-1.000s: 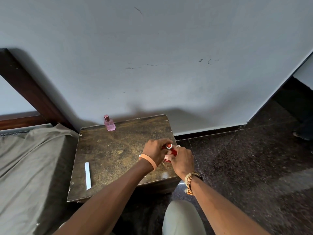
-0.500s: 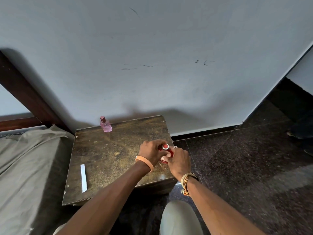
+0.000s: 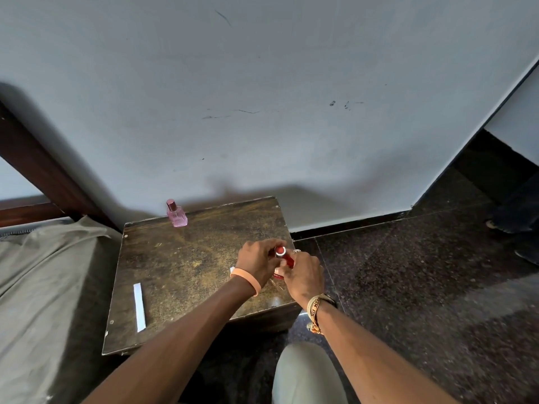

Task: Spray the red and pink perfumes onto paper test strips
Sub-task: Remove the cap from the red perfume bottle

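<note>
- Both hands meet over the right side of the little table point(image 3: 186, 258), near its front corner.
- The left hand point(image 3: 256, 262) is curled round the top end of the red bottle point(image 3: 285, 257).
- The right hand point(image 3: 304, 275) grips the red bottle lower down, and the bottle is tilted.
- The pink bottle point(image 3: 176, 214) stands upright at the back edge of the table, by the wall and well apart from the hands.
- A paper strip point(image 3: 139, 307) lies flat near the front left of the table, with nobody touching it.
- A white scrap point(image 3: 232, 269) pokes out by the left wrist, can't tell what it is.
- There's an orange wristband point(image 3: 248, 280) on the left wrist and a woven bracelet point(image 3: 316, 309) on the right.
</note>
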`<state>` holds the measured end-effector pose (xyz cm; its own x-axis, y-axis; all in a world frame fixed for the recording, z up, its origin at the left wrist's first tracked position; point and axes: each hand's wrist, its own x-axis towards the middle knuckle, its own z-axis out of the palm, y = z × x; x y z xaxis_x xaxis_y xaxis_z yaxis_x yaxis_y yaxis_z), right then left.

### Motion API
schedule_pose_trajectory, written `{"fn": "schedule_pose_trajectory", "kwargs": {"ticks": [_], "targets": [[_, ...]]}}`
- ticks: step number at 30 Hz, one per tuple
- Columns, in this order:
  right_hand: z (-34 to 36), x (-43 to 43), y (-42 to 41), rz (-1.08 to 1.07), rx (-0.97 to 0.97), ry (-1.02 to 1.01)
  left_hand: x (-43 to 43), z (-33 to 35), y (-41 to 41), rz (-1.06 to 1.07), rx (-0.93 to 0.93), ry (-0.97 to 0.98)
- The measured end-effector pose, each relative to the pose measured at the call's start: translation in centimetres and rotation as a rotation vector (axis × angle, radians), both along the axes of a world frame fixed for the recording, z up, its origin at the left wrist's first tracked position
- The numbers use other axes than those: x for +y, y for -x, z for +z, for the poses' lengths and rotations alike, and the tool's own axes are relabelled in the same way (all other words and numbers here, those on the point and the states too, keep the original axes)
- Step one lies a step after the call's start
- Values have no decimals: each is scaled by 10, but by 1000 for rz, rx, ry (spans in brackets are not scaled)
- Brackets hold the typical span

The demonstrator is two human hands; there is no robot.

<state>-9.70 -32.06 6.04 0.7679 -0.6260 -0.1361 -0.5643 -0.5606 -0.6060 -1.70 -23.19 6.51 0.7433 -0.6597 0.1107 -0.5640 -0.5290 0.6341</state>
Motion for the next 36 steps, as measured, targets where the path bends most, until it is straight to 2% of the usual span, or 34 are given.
{"fn": "schedule_pose_trajectory", "kwargs": {"ticks": [3,11,16,22,26,33,36], "targets": [[-2,0,1,-13,3,-1,0,1,0,-38,22,7],[0,2,-1,-14,14,-1,2,2,0,24,10,16],[-1,3,0,-28,8,-9,2,5,-3,-73,13,-28],[2,2,0,-6,2,-27,2,2,0,80,23,-18],[0,2,2,-17,11,-8,3,1,4,-26,6,-34],[4,4,1,-14,3,-10,4,6,-1,31,2,-2],[3,5,1,-34,1,-18,2,5,3,-27,7,-43]]}}
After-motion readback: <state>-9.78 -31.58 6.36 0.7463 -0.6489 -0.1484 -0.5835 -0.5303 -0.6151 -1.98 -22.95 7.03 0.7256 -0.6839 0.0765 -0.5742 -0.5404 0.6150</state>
